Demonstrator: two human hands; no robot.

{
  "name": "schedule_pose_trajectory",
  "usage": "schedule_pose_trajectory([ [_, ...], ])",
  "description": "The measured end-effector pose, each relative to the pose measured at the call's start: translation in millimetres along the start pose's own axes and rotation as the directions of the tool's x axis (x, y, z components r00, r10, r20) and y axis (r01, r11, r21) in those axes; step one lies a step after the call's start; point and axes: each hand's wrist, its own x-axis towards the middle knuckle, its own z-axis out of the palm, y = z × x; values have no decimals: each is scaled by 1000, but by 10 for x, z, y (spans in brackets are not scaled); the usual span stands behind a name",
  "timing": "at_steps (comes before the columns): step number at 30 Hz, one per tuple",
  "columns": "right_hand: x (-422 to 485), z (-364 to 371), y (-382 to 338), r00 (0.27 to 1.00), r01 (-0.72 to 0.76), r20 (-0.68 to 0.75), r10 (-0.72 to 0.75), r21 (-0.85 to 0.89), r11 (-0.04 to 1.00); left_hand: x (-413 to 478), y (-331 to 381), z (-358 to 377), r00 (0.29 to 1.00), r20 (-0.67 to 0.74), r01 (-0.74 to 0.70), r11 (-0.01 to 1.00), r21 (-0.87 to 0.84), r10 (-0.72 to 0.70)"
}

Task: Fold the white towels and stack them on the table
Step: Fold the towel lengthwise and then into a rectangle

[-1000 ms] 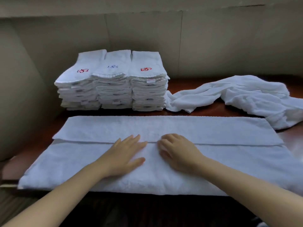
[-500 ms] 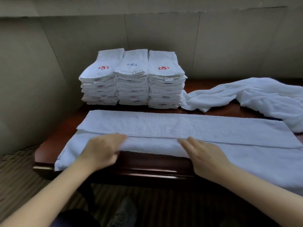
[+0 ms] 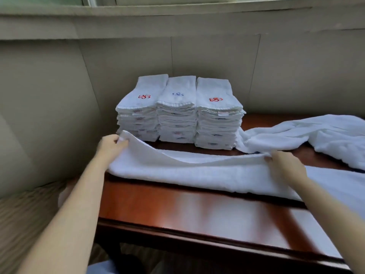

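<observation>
Where it lies: long white terry towel [image 3: 197,175] on the dark wooden surface [image 3: 177,212], long axis nine to three o'clock.
Left hand [image 3: 110,145]: fingers pinch the raised nine o'clock corner.
Right hand [image 3: 284,165]: fingers grip the twelve o'clock edge, mid-length.

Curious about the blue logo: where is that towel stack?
Head view: the blue-logo stack stands at the back of the table by the wall, between the left red-logo stack and the right red-logo stack.
</observation>
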Motion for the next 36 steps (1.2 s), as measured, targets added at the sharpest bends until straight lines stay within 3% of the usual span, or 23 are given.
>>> schedule_pose_trajectory([
  [5,216,172,31,999,-31,-31,31,-14,999,120,-220,462,978,-135,192,929,317,-156],
  [10,340,221,46,989,-92,113,100,-74,993,152,-158,523,959,-189,271,882,385,-212],
  [13,325,217,36,988,-116,105,117,-22,993,101,-26,565,953,-229,288,825,486,-198],
  [17,233,207,-2,986,-161,34,164,-79,984,-29,220,767,996,-87,55,673,738,13],
  [20,180,177,0,997,-75,21,77,-86,994,-266,461,1176,981,177,-177,725,666,77],
  [23,111,101,42,998,14,56,-8,-109,994,-608,743,1657,914,390,-333,755,565,111],
  [26,-19,27,100,992,69,113,-55,-119,990,-909,1005,1996,863,478,-430,738,521,165],
  [31,-354,-33,307,989,138,63,-130,-143,980,-1252,1363,2337,786,568,-530,737,419,243],
  [36,-548,-366,820,968,16,248,43,-231,973,-1425,1568,2570,723,603,-621,700,351,339],
])
